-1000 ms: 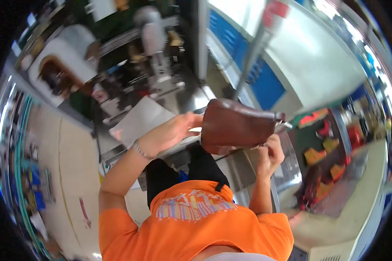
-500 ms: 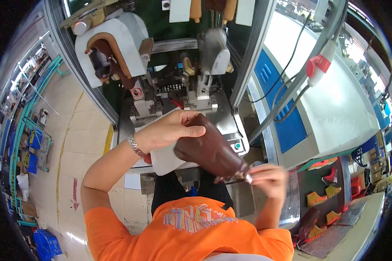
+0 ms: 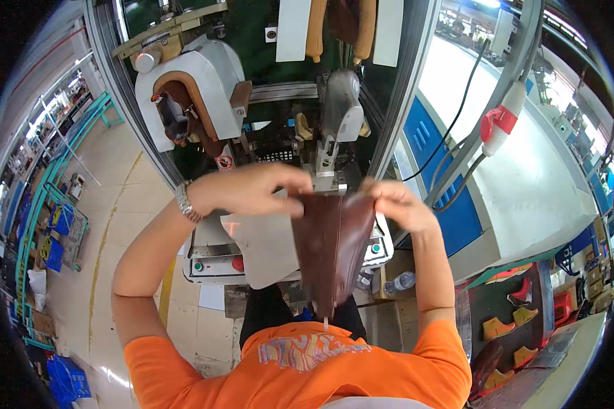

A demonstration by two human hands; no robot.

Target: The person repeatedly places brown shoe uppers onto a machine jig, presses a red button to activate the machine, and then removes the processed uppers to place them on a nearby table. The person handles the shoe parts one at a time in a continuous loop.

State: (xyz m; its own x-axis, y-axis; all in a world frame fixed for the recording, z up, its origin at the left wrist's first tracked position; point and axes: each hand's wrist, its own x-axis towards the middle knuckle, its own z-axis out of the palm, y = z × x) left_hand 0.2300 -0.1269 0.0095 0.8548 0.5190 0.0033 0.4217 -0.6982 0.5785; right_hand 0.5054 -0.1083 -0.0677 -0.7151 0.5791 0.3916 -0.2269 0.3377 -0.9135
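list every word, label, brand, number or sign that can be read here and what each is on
Orange shirt: stylised lettering over a striped print, too distorted to quote.
White sticker on the machine: a red prohibition pictogram; no words legible.
Control panel: any marks by the buttons are too small to read.
Brown leather piece: none visible.

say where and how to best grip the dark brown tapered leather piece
Probably by the corners of its wide far edge, left hand from the left, right hand from the right: the brown leather piece tapers toward the person, so that edge offers most room.
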